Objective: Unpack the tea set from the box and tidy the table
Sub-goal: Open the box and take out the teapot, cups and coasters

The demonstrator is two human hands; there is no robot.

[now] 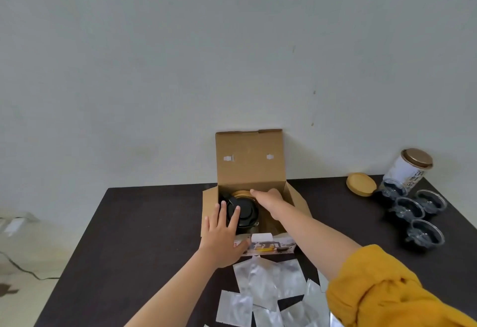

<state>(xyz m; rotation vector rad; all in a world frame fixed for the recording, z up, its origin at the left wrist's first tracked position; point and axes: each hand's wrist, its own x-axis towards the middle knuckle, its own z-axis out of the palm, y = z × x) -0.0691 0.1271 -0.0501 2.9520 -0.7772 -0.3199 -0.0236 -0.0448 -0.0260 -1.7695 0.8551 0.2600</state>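
Presently, both hands reach into the open cardboard box (249,172) on the worktop (144,236). Left hand (223,236), fingers spread, rests on the black teapot (244,210) inside; right hand (268,199) grip cannot be told. Lifting out calls for two-sided support.

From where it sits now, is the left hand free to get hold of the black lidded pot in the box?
Probably yes. The left hand lies spread over the near wall of the open box, fingers already on the black pot. The right hand reaches in farther back, leaving the near side clear.
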